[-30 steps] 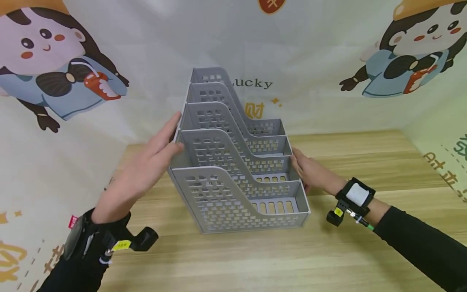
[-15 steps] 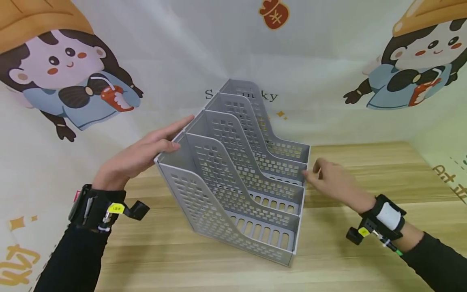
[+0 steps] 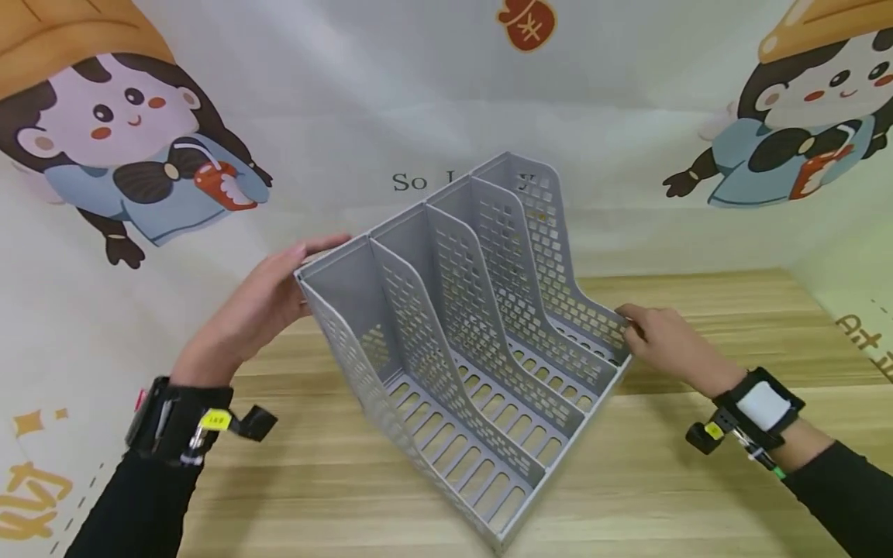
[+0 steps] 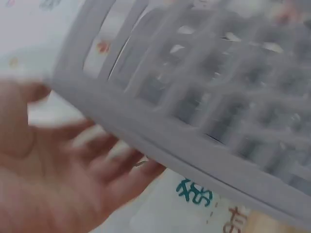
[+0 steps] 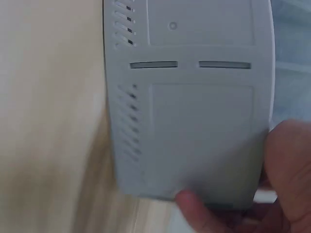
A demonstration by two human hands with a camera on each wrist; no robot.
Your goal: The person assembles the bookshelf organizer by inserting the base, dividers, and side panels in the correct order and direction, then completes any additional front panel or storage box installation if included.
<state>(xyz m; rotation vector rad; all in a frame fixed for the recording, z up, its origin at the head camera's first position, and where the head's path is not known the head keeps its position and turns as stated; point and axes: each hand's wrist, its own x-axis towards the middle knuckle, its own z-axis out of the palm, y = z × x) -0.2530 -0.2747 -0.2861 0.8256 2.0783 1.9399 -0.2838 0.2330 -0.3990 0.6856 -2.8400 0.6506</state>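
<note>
A grey plastic file rack with perforated dividers and several upright slots is at the middle of the head view, turned diagonally and tilted. Its slotted floor shows between the dividers, and the slots hold nothing. At its tall back left corner is my left hand, its fingers partly hidden behind the rack. The left wrist view shows these fingers spread and loosely extended along the rack's edge. My right hand pinches the low front right corner. In the right wrist view, the thumb and fingertips hold the end of the smooth panel.
A wood-grain tabletop lies under the rack. White sheeting printed with cartoon figures and lettering stands behind and at both sides. A black strap with a small camera sits on the right wrist, another on the left.
The rack has turned, its tall back swinging rightward and its front edge toward the lower right. My right hand let go of its side, shifted right, and now pinches the far front corner.
</note>
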